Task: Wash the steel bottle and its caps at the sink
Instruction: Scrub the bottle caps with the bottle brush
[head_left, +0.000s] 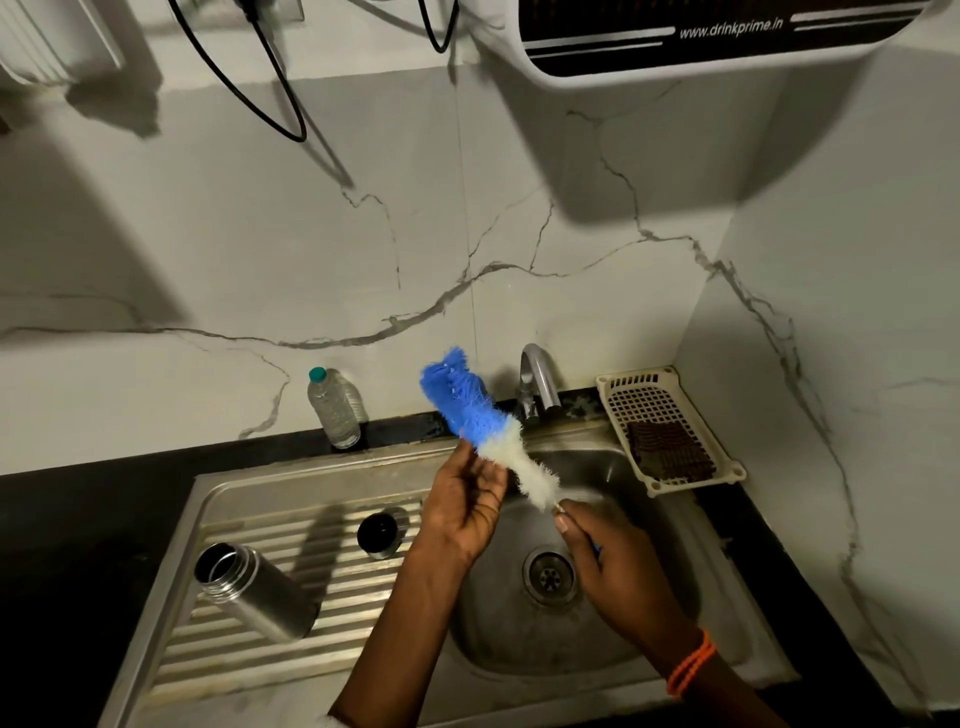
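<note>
Blue-and-white brush (480, 423), silver bottle (257, 592)

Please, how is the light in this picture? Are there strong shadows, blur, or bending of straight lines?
Head view: dim overall, with hard dark shadows on the marble wall and a bottle shadow across the draining board; the steel bottle shows bright glints; the brush looks slightly motion-blurred; the sink edges bow from wide-angle distortion.
</note>
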